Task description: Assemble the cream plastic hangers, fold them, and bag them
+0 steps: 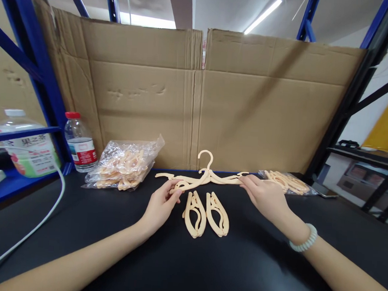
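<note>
A cream plastic folding hanger (208,176) lies spread open on the black table (205,270), its hook pointing away from me. My left hand (160,204) pinches its left arm near the middle. My right hand (265,195) has fingertips closed on the tip of its right arm. Two folded hangers (205,213) of the same colour lie side by side just in front of the open one, between my hands.
A clear bag of hangers (124,165) lies at the back left, another bag (287,181) at the back right. A water bottle (79,143) and a larger bottle (28,145) stand at left by a white cable (48,215). A cardboard wall (197,101) closes the back.
</note>
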`<state>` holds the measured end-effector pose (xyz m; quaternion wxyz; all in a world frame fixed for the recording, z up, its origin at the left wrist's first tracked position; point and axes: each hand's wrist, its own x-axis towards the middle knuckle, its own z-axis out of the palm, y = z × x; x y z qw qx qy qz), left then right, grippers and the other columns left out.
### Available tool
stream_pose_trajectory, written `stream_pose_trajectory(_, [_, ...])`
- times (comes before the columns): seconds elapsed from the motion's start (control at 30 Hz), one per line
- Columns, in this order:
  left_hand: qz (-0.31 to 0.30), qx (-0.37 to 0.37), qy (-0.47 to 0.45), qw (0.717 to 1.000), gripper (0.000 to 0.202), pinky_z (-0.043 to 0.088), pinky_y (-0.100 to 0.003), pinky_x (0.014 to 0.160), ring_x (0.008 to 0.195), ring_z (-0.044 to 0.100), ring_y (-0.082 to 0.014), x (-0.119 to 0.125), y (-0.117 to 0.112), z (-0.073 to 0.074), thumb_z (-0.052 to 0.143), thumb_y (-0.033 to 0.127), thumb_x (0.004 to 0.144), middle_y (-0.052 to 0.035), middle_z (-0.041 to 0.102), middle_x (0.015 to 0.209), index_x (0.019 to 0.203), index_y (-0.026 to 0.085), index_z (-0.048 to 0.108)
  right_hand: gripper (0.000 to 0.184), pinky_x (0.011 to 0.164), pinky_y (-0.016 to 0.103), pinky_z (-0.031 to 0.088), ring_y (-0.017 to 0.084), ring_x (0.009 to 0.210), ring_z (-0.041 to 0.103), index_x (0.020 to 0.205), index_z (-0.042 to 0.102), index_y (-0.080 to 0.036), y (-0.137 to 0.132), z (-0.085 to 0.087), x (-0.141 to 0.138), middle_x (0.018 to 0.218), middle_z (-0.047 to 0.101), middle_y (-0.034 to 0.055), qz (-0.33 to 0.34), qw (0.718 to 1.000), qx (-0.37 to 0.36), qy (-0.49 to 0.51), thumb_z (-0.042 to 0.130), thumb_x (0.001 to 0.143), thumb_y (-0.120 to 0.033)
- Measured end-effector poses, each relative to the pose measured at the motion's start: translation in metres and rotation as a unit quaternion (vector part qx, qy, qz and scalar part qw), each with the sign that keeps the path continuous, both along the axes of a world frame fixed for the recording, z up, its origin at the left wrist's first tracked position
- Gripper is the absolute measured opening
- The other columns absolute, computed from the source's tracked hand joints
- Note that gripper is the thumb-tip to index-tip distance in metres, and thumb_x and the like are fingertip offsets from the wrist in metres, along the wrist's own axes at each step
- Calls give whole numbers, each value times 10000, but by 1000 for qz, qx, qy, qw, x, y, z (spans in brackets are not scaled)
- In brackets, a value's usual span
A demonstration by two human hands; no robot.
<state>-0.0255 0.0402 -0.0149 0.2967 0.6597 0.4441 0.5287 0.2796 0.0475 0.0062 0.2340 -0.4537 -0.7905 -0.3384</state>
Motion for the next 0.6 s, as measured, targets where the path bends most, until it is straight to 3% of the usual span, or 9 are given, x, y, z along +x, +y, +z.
stream_pose_trajectory(0.17, [6, 7, 14, 1000, 386, 534, -309, 653, 616, 601, -139, -1, 0, -2, 572, 435, 802, -49, 670, 916, 1071, 162, 616, 332, 535, 281, 397, 194, 670, 621, 1020, 661, -192, 3, -1, 0, 1080, 666, 117, -30, 1000, -2, 7, 403, 894, -26])
stream_pose_trajectory(0.33, [9, -1, 25, 1000, 419, 527, -310, 657, 621, 610, -144, -2, 1, -3, 569, 451, 801, -56, 669, 933, 1092, 152, 613, 283, 584, 314, 500, 269, 900, 622, 1013, 623, -149, 7, -4, 1, 1296, 518, 188, -2, 1000, 6, 5, 390, 897, -40])
stream_pose_trajectory(0.47, [7, 8, 1, 1000, 382, 529, -300, 631, 642, 600, -146, -2, 3, -4, 581, 442, 789, -52, 650, 917, 1035, 151, 616, 250, 677, 346, 540, 226, 864, 630, 1057, 568, -172, 8, -10, -2, 1265, 514, 159, 83, 991, -33, 104, 379, 925, -72])
stream_pose_trajectory(0.6, [0, 12, -11, 1000, 350, 532, -292, 615, 656, 595, -147, -2, 3, -5, 580, 422, 790, -46, 641, 889, 1010, 152, 611, 195, 808, 382, 527, 238, 952, 610, 1025, 532, -211, 11, -13, -3, 1076, 593, 94, 189, 953, -86, 223, 410, 920, -102])
